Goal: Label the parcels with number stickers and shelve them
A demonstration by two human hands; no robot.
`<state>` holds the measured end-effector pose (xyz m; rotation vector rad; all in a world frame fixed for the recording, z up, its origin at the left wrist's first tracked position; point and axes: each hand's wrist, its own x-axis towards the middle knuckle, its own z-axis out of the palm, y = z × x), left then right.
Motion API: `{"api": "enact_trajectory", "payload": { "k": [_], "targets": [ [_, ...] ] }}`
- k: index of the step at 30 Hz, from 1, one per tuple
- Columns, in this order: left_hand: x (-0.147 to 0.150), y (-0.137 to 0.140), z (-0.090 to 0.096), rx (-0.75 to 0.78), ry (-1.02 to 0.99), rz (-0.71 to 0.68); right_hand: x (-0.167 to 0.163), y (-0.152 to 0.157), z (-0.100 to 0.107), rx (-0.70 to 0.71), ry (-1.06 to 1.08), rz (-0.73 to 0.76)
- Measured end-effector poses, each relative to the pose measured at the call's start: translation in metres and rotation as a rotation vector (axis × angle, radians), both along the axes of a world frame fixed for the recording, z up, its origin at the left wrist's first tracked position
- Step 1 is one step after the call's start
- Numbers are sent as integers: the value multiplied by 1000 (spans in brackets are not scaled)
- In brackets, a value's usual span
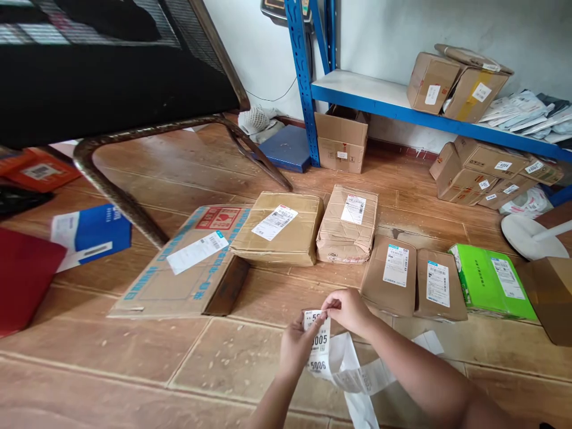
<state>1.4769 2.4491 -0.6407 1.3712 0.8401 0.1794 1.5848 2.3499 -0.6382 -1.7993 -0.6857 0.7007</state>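
My left hand (295,345) is closed on a long strip of printed number labels (319,341), on which 5006 can be read. At the strip's top end, my right hand (346,308) pinches the label edge between thumb and fingers. The strip curls down and trails to the right beneath my right forearm. Just beyond my hands stand several parcels with shipping labels: a brown carton (277,229), a wrapped carton (347,223), two smaller brown boxes (388,275) (440,285) and a bright green parcel (494,280). A flat printed carton (179,268) lies left of them.
A metal-framed chair (165,125) looms at the upper left. Behind the parcels, a blue shelf rack (379,98) holds cartons and mailing bags. A blue packet (92,235) and a red object (27,280) lie at left. An open carton (549,298) stands at right.
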Motion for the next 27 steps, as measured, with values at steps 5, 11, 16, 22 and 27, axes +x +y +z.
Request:
{"api": "enact_trajectory", "payload": {
  "k": [5,11,16,22,27],
  "targets": [
    [-12,15,-5,23,128,70,-2,24,-6,-5,-88,119],
    [-29,9,-22,77,220,-31,34,43,-28,-32,-184,-401],
    [-44,-7,-37,75,154,-140,75,51,-47,-125,-160,-772],
    [-46,-10,-40,15,67,-46,65,57,-47,-132,-86,-967],
    [-47,10,-29,-30,-34,71,18,56,-23,34,26,-472]
  ]
}}
